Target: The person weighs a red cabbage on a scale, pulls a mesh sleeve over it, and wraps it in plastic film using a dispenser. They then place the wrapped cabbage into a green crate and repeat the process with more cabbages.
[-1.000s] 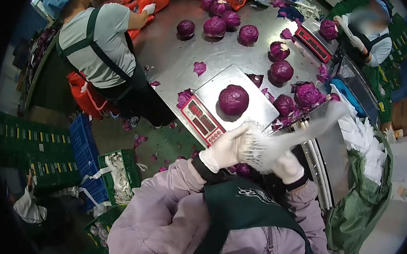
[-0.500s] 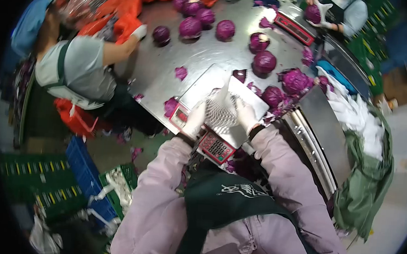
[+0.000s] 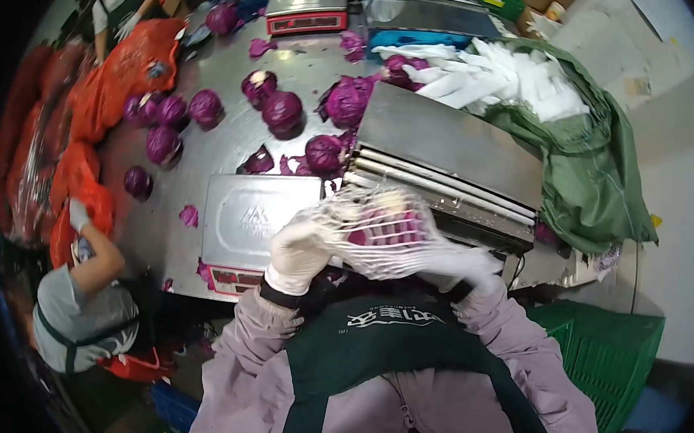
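Observation:
A red cabbage [image 3: 382, 229] sits inside a white foam net sleeve [image 3: 358, 253], held in front of my apron. My white-gloved left hand [image 3: 296, 249] is closed round the left end of the sleeve. The gloved right hand [image 3: 476, 270] is at the sleeve's gathered right end, its fingers blurred and partly merged with the white net. Left of the bundle, a digital scale [image 3: 239, 209] with a metal platform lies at the table's front edge. Loose red cabbages [image 3: 283, 114] stand on the table beyond it.
A metal wrapping machine [image 3: 449, 131] stands right, beside a green sack [image 3: 599, 178] of white net sleeves [image 3: 517, 80]. Another scale [image 3: 307, 9] is at the back. Two co-workers [image 3: 83, 311] work on the left near orange net bags [image 3: 123, 80]. A green crate [image 3: 603, 355] stands lower right.
My view has turned right. Both hands have moved off the scale toward the wrapping machine. The net sleeve, earlier spread over the scale, now surrounds a red cabbage.

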`<state>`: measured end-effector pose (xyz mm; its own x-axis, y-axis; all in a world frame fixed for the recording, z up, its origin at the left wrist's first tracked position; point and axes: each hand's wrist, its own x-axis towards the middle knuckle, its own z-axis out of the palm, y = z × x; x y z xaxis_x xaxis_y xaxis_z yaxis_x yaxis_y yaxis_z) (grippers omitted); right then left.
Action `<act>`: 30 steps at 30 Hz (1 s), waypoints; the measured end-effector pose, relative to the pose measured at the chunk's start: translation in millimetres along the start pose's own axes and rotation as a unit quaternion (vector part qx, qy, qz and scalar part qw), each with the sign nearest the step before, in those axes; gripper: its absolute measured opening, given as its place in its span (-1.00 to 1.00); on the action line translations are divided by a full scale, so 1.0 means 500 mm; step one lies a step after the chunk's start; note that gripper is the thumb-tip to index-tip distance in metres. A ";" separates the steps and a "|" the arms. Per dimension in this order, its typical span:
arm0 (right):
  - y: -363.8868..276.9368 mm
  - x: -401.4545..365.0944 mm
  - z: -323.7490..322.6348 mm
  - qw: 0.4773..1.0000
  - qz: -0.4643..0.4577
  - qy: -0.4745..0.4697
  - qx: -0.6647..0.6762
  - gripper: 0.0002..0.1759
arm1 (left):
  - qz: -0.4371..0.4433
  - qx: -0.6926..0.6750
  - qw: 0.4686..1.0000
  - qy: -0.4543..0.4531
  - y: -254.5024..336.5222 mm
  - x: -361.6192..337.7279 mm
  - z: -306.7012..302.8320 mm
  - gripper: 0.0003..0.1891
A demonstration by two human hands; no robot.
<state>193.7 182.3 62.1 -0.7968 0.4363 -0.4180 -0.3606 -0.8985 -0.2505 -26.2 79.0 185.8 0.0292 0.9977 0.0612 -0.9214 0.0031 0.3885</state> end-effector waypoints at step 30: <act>-0.516 -0.103 0.001 0.628 -0.328 0.253 -0.659 -0.37 | -0.155 0.650 0.743 0.046 -0.267 0.569 0.019 -0.08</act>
<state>327.4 391.5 148.5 -0.3101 0.9506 0.0125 0.4483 0.1578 -0.8798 108.8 361.5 160.4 0.0808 0.9633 -0.2561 0.2782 0.2250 0.9338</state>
